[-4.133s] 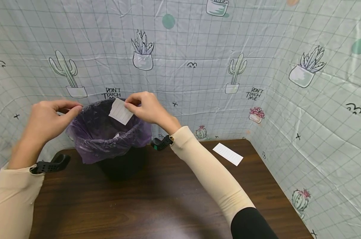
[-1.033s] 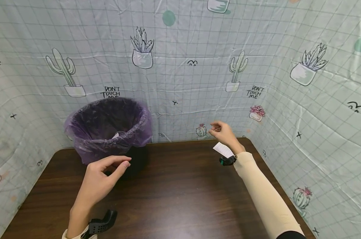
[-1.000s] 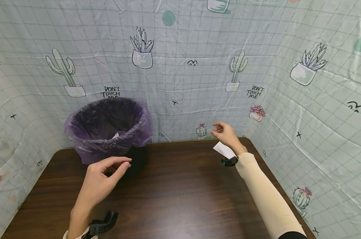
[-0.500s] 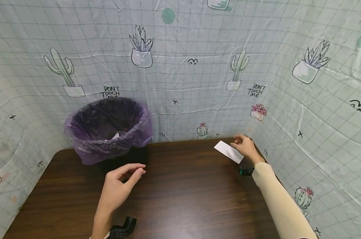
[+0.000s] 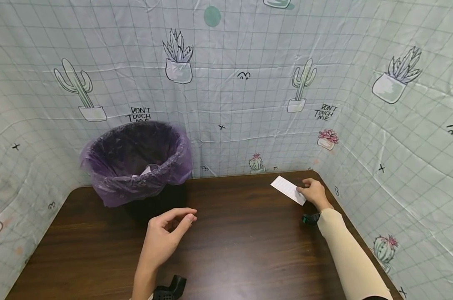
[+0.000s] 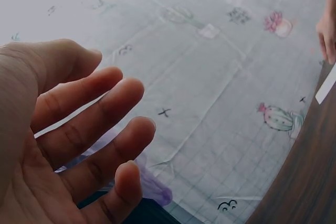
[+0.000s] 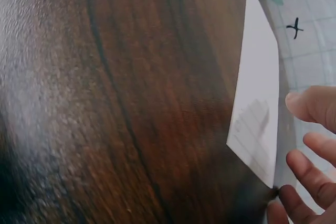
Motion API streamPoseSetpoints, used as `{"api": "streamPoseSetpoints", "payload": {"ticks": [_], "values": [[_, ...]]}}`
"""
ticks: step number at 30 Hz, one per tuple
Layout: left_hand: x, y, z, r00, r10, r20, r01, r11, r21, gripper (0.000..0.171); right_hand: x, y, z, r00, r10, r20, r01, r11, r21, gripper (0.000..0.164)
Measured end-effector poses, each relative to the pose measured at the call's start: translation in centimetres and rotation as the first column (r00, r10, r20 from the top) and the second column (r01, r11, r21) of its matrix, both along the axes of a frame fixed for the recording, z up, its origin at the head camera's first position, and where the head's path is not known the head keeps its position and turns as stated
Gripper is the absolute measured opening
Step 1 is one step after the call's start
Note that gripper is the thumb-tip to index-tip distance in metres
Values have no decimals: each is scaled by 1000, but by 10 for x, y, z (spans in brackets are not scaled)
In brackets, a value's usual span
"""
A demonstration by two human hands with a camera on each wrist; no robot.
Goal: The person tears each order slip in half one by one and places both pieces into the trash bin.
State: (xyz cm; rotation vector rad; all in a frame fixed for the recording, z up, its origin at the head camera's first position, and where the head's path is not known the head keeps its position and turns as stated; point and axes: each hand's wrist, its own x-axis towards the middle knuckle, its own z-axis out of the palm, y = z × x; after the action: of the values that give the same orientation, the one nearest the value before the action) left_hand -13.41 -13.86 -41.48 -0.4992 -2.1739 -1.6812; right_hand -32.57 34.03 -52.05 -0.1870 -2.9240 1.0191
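Note:
A white slip of paper (image 5: 285, 188) with faint printed lines lies on the brown wooden table (image 5: 230, 241) near its back right corner. My right hand (image 5: 314, 194) is at the slip's right end, fingertips right by its edge. In the right wrist view, the thumb and fingers of the right hand (image 7: 315, 156) are spread beside the paper (image 7: 257, 93), not closed round it. Over the table, in front of the bin, my left hand (image 5: 164, 239) hovers with loosely bent fingers. Nothing lies between them in the left wrist view of that hand (image 6: 79, 129).
A black bin (image 5: 163, 204) with a purple plastic liner (image 5: 133, 187) folded over its rim stands at the back left. Scraps of white paper (image 5: 145, 170) show inside it. A cactus-print sheet (image 5: 226, 104) hangs behind and beside the table.
Earlier, my right hand pinched a torn paper piece over the bin; now it is at the slip on the right, without that piece. My left hand has come from the bin's rim toward the front middle.

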Motion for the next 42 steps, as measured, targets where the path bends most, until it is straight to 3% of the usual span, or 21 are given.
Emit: {"api": "streamPoseSetpoints", "payload": {"ticks": [5,14,25,42], "values": [[-2,4,-2,1000,-6,10,6,1000,-2,13,-2,-2,-5,999,-43,-12,43,999,-1,52],[-9,13,-16,999,-49,13,50,998,-30,13,-2,-7,-11,999,-50,7,50,999,0,47],[-12,18,-23,997,-59,47,61,997,-45,11,3,-17,-8,997,-77,6,77,997,-19,37],[-16,21,-27,996,-54,75,59,996,-72,10,18,-59,-10,989,67,-129,-73,996,-46,20]]}}
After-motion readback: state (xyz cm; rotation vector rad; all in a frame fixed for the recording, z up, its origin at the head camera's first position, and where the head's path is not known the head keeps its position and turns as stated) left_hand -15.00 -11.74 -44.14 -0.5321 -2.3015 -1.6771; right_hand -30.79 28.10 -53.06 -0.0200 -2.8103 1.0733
